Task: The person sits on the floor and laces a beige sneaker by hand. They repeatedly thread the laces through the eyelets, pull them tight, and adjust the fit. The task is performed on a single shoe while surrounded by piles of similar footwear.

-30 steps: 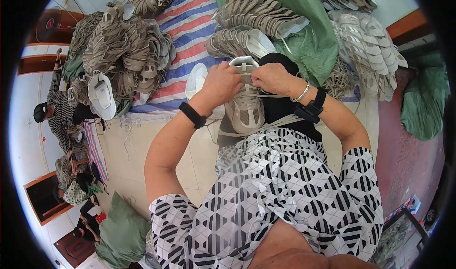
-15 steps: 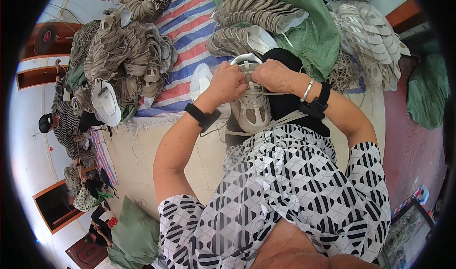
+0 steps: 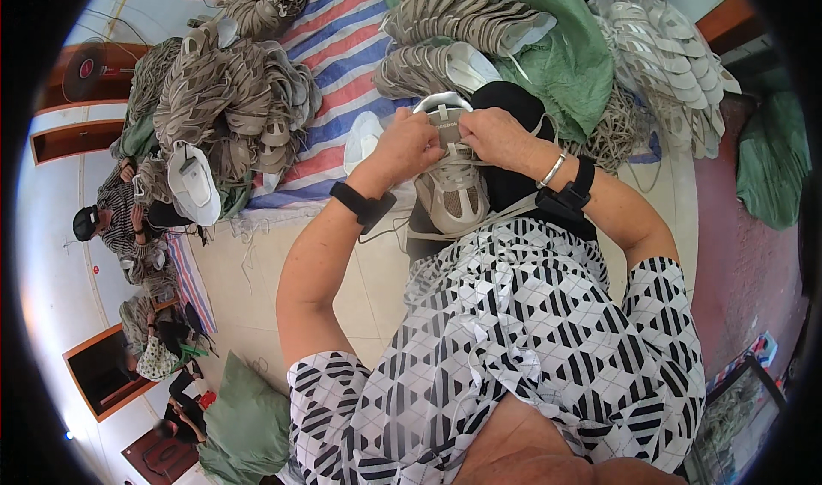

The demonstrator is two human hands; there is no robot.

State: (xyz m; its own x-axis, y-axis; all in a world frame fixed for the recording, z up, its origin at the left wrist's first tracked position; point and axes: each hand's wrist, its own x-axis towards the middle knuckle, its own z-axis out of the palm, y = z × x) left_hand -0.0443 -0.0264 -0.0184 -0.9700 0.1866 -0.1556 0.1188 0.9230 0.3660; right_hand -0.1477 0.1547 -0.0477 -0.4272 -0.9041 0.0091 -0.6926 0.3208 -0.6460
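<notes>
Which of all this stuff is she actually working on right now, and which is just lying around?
In use:
- beige shoe on her lap
- its lace
- left hand and right hand, both at the shoe's top

Lying about:
- piles of shoe uppers on the striped mat
- stacked uppers on green cloth
- pale soles to the right

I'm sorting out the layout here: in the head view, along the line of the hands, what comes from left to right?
Heap of grey shoe uppers → left hand → beige shoe → right hand → green sack.
</notes>
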